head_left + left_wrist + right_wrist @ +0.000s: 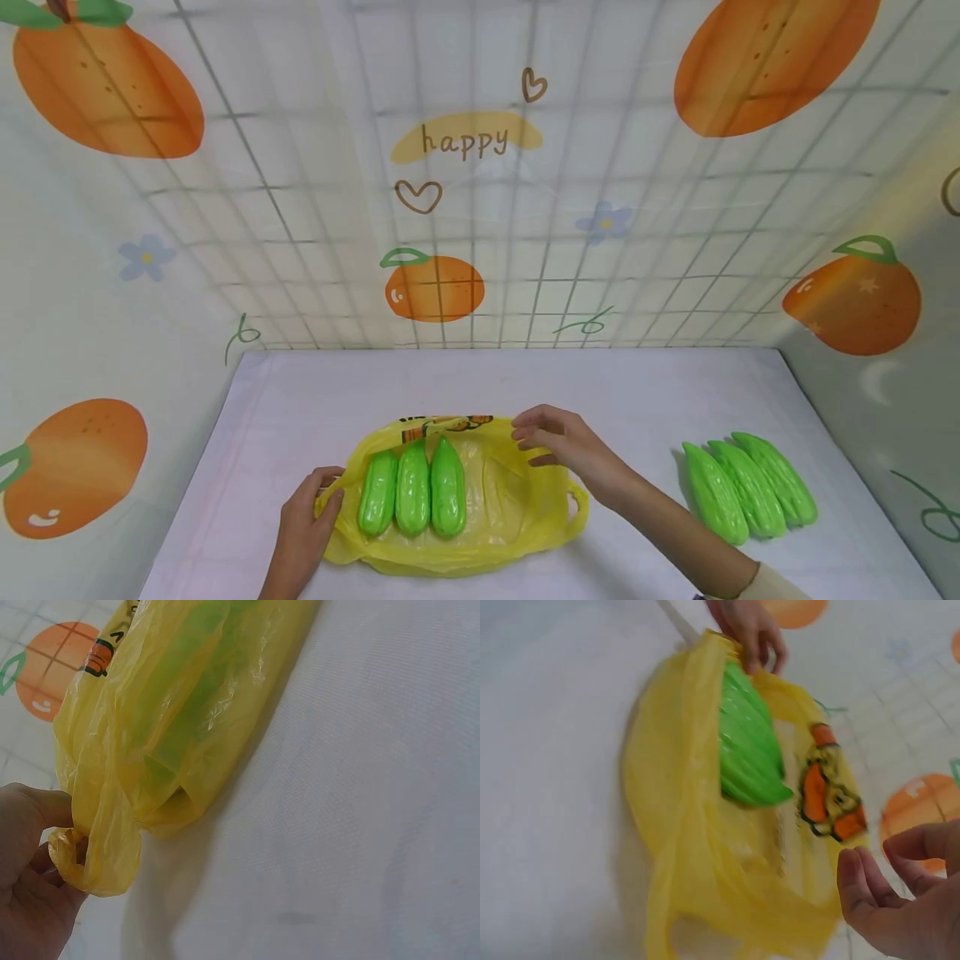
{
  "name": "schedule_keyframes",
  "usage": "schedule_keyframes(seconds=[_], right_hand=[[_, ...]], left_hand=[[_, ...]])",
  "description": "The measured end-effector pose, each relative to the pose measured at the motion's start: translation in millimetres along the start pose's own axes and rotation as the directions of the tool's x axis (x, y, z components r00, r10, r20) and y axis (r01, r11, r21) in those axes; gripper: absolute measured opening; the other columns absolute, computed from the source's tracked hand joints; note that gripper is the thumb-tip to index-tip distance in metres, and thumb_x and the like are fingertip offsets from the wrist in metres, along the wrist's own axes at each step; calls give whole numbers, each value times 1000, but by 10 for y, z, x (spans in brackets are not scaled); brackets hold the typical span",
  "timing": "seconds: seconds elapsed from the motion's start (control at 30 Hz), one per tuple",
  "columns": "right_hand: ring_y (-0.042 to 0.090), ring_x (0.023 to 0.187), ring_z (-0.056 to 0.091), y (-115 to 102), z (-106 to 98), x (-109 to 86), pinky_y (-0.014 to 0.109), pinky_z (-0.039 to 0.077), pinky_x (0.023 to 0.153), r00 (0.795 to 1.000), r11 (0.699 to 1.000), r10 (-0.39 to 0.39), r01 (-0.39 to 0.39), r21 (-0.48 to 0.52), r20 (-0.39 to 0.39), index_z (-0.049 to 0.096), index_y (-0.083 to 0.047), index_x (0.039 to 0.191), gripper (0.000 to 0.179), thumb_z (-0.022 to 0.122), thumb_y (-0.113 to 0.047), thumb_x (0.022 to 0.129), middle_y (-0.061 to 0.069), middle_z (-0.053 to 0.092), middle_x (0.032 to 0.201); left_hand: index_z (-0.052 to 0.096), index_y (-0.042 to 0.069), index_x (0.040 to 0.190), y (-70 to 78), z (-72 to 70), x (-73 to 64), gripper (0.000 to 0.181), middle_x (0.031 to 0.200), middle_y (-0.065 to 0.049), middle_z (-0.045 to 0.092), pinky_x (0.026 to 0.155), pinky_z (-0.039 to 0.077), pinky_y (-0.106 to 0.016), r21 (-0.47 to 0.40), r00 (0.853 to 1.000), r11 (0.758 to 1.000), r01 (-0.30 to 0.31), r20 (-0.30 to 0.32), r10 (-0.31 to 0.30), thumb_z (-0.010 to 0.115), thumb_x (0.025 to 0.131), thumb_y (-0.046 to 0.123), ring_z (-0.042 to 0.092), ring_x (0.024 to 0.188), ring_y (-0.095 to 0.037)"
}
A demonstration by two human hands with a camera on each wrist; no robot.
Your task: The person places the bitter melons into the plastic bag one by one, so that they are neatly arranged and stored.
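A yellow plastic bag [457, 563] lies on the table with its mouth spread wide. Inside, on its left side, three glossy green bitter melons [412, 492] sit side by side, tips pointing away from me. My left hand [303, 517] pinches the bag's left handle, seen closer as a crumpled loop [105, 859] between thumb and fingers. Over the far right rim hovers my right hand [566, 442], fingers loosely bent with nothing between them; the right wrist view has its fingertips [851, 866] beside the printed rim.
Three more green bitter melons [750, 492] lie together at the right of the white table [510, 379], beyond my right forearm. The bag's right handle [579, 508] sticks out loose. A printed cloth [322, 275] with oranges rises behind the table and at both sides.
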State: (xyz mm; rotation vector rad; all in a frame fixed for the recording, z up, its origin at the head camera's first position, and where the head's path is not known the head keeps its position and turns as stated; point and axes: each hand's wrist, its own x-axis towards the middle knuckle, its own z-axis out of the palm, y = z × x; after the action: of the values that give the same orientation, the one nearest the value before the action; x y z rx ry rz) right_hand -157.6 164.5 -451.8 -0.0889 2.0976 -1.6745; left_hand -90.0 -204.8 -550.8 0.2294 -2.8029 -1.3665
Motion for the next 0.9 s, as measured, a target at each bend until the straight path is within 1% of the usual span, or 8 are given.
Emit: schedule_keyframes(seconds=[0.17, 0.3, 0.43, 0.57, 0.67, 0.7, 0.8, 0.9], right_hand=[[33, 110, 60, -26, -256, -110, 43, 55, 91, 999, 1000, -4, 4, -4, -54, 57, 1, 124, 30, 59, -16, 99, 17, 61, 123], [29, 107, 62, 20, -471, -200, 41, 56, 88, 995, 996, -30, 23, -81, -97, 57, 1, 125, 32, 61, -17, 99, 15, 63, 120], [29, 105, 62, 154, -740, -312, 37, 58, 84, 988, 983, -47, 19, -183, -150, 55, 2, 127, 33, 60, -16, 99, 16, 64, 118], [25, 101, 63, 378, -1039, -450, 34, 58, 78, 974, 962, -67, 5, -274, -217, 54, 4, 128, 33, 58, -12, 100, 18, 64, 117], [15, 95, 63, 551, -1239, -556, 32, 59, 75, 961, 934, -93, -7, -358, -261, 53, 6, 127, 31, 55, -8, 100, 23, 63, 118], [14, 95, 63, 599, -1293, -588, 32, 58, 74, 955, 924, -100, -14, -382, -279, 53, 7, 127, 30, 54, -8, 100, 24, 63, 118], [22, 96, 65, 719, -1425, -664, 30, 58, 71, 938, 886, -130, -35, -462, -321, 53, 7, 126, 30, 54, -8, 100, 28, 62, 118], [37, 99, 65, 798, -1505, -711, 28, 55, 68, 920, 843, -148, -74, -533, -362, 55, 5, 125, 30, 55, -9, 98, 27, 64, 114]], left_hand=[[61, 11, 123, -9, -9, 0, 25, 113, -6, 66, 96, 48, -47, -2, 1000, 1000, -2, -2, 2, 61, 98, 10, 59, 110, -25], [61, 11, 124, -13, -12, 2, 25, 114, -6, 66, 96, 48, -48, -6, 1000, 1000, 7, 2, -7, 61, 98, 11, 59, 110, -25], [61, 12, 124, -16, -5, -3, 25, 114, -5, 66, 97, 48, -49, -6, 1000, 1000, 10, 6, -10, 61, 99, 11, 59, 111, -25], [61, 12, 124, -24, 4, -14, 25, 112, -4, 66, 97, 49, -48, -6, 1000, 1000, 10, 11, -9, 61, 99, 12, 60, 110, -24], [61, 12, 124, -28, 8, -14, 25, 112, -4, 66, 97, 49, -48, -8, 1000, 1000, 8, 12, -8, 61, 99, 12, 60, 110, -24], [61, 12, 124, -28, 8, -13, 25, 113, -5, 66, 97, 49, -48, -10, 1000, 1000, 7, 14, -7, 61, 99, 12, 60, 110, -24], [60, 11, 124, -29, 10, -9, 25, 115, -6, 66, 98, 48, -48, -14, 1000, 1000, 2, 14, -2, 61, 99, 12, 60, 111, -24], [60, 12, 124, -31, 14, -8, 25, 114, -6, 66, 98, 48, -48, -14, 1000, 1000, 0, 12, 0, 61, 99, 12, 59, 111, -24]])
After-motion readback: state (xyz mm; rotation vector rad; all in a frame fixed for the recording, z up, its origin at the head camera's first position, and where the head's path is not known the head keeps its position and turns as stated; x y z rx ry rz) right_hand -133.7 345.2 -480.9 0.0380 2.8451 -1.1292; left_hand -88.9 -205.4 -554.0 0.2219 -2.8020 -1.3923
